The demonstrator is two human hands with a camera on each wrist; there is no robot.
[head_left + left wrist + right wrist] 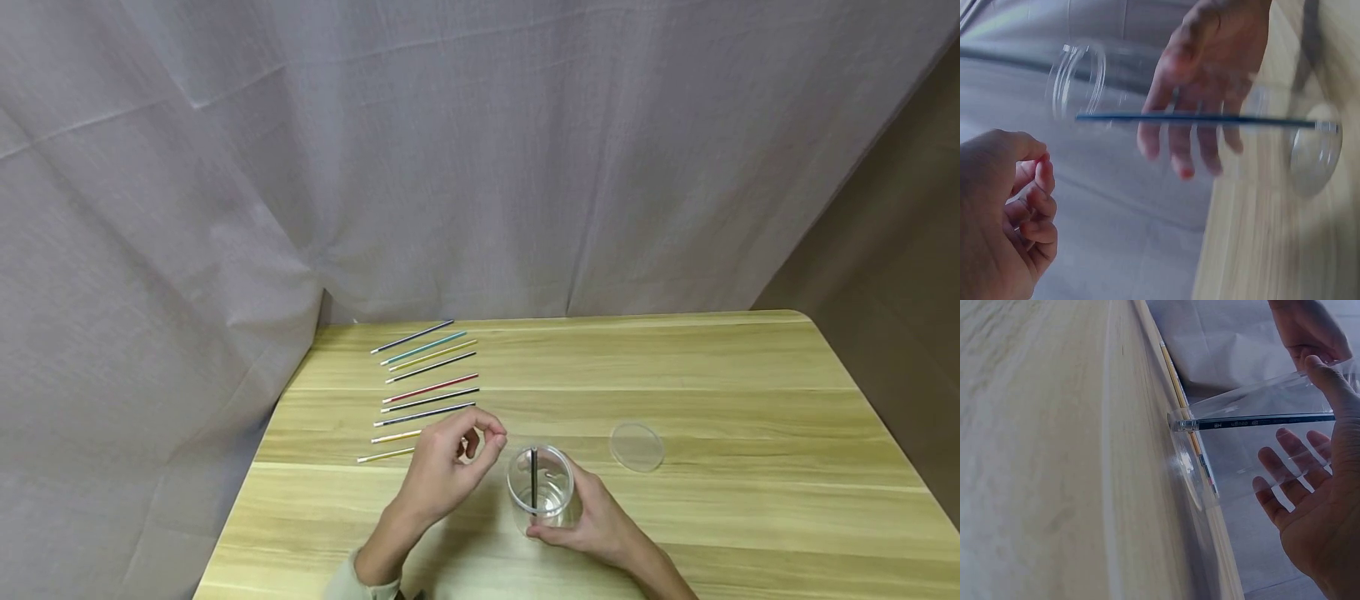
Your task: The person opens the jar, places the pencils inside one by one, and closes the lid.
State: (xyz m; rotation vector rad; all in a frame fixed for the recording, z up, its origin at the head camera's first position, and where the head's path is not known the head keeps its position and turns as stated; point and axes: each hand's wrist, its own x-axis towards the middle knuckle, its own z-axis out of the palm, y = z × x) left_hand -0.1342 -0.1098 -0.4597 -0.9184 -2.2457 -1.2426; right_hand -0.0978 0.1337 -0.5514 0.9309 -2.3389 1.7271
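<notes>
My right hand (600,517) grips a tall clear plastic jar (517,508) with its thumb and fingers round the side. The jar has no lid on and stands at the table's front, right of centre. Inside it leans one dark pencil (1197,119), its eraser end at the bottom and its tip near the rim; "HB" shows on its barrel in the right wrist view. Just left of the rim is my left hand (446,467), thumb and index fingertips together, the other fingers curled, nothing seen between them.
Several pencils (431,388) in blue, teal, yellow, black and red lie in a slanted column at the table's left. A round clear lid (637,447) lies flat right of the jar. Behind the wooden table (750,400) hangs a grey curtain (480,167).
</notes>
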